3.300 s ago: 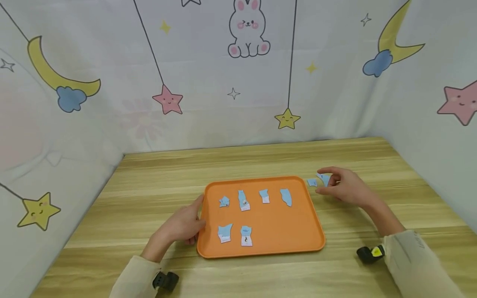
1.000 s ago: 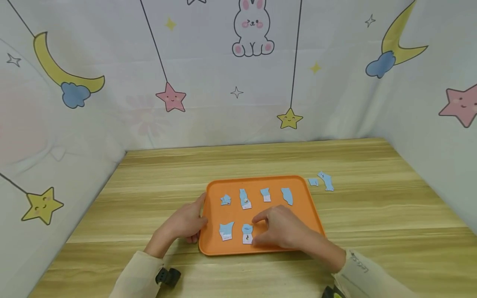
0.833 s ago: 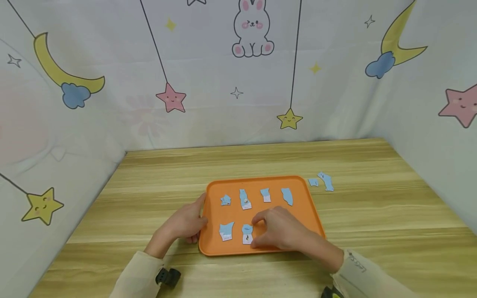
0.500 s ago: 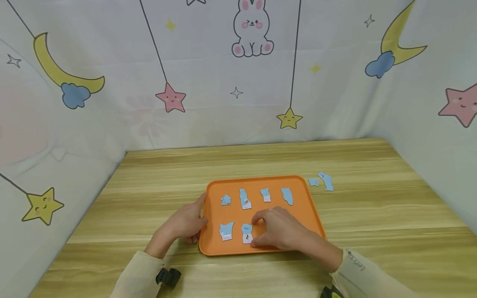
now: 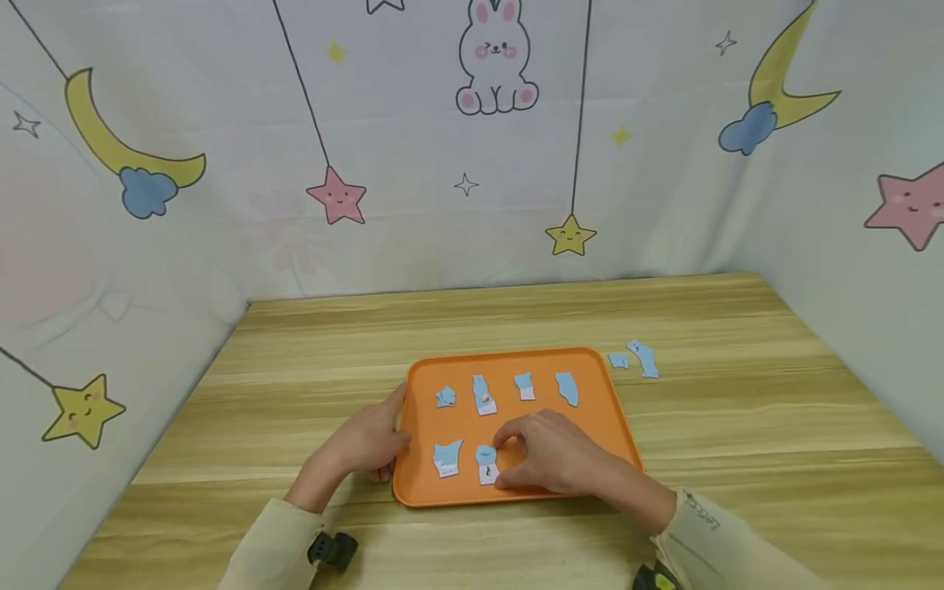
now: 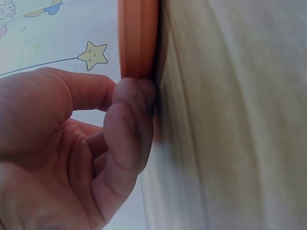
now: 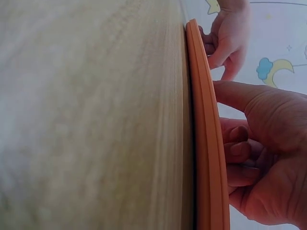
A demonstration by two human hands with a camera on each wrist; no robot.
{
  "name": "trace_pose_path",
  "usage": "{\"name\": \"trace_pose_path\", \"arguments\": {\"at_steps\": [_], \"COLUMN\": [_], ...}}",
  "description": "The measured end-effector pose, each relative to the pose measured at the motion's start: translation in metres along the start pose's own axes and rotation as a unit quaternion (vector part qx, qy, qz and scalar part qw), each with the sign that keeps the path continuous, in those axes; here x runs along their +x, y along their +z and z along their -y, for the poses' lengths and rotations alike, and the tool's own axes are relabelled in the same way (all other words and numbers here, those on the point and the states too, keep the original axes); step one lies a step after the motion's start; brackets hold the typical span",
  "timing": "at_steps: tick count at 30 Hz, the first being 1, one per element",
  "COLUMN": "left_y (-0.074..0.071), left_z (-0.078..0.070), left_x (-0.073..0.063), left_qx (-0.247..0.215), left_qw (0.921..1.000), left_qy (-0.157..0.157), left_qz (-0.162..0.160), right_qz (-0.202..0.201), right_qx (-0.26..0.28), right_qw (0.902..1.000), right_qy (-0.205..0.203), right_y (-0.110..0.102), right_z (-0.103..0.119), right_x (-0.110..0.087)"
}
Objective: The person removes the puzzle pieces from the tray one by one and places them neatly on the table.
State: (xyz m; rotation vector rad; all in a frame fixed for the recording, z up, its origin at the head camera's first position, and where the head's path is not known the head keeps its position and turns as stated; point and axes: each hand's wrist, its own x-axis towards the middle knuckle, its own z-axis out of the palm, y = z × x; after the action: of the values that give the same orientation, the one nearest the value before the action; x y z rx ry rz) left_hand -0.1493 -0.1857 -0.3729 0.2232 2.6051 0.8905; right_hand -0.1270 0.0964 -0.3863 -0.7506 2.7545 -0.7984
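Observation:
An orange tray [image 5: 568, 489] lies on the wooden table and bears several flat, irregular light blue and white puzzle pieces. My left hand [image 5: 372, 437] holds the tray's left rim, thumb on the edge and fingers curled against its side [image 6: 120, 143]. Over the tray's front half, my right hand [image 5: 553, 449] has thumb and index finger at the right corners of a puzzle piece [image 5: 487, 465] with a small dark picture. Left of it lies another puzzle piece [image 5: 447, 457]. In the right wrist view the tray's rim [image 7: 206, 129] hides the pieces, and my right thumb and curled fingers show behind it.
In the tray's back row lie a star-like piece [image 5: 446, 397], a tall piece [image 5: 483, 395], a small piece [image 5: 524, 387] and a curved piece [image 5: 567, 389]. Right of the tray, two loose pieces, one small [image 5: 618, 360] and one long [image 5: 645, 360], rest on the table.
My right hand has left the long loose piece beside the tray and come left to the front-row piece, which has shifted very slightly. My left hand stays at the tray's rim.

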Motion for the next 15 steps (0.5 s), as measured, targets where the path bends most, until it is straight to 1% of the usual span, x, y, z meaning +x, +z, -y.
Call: {"name": "trace_pose_path", "arguments": {"at_steps": [3, 6, 10, 15], "left_y": [0.000, 0.001, 0.001, 0.000], "left_z": [0.001, 0.001, 0.002, 0.001], "left_x": [0.000, -0.001, 0.000, 0.000], "left_qx": [0.001, 0.001, -0.002, -0.002], "left_qw": [1.0000, 1.0000, 1.0000, 1.0000], "left_qy": [-0.004, -0.004, -0.003, -0.002], "left_qz": [-0.002, -0.002, -0.003, -0.004], "right_qz": [0.004, 0.003, -0.012, -0.023], "right_qx": [-0.006, 0.005, 0.047, 0.083], "right_qw": [0.9999, 0.9999, 0.9986, 0.9962], "right_qy": [-0.008, -0.014, -0.022, -0.011], "right_y": [0.000, -0.001, -0.003, -0.011], "right_z": [-0.001, -0.003, -0.007, -0.014], "right_x": [0.000, 0.001, 0.001, 0.001]}}
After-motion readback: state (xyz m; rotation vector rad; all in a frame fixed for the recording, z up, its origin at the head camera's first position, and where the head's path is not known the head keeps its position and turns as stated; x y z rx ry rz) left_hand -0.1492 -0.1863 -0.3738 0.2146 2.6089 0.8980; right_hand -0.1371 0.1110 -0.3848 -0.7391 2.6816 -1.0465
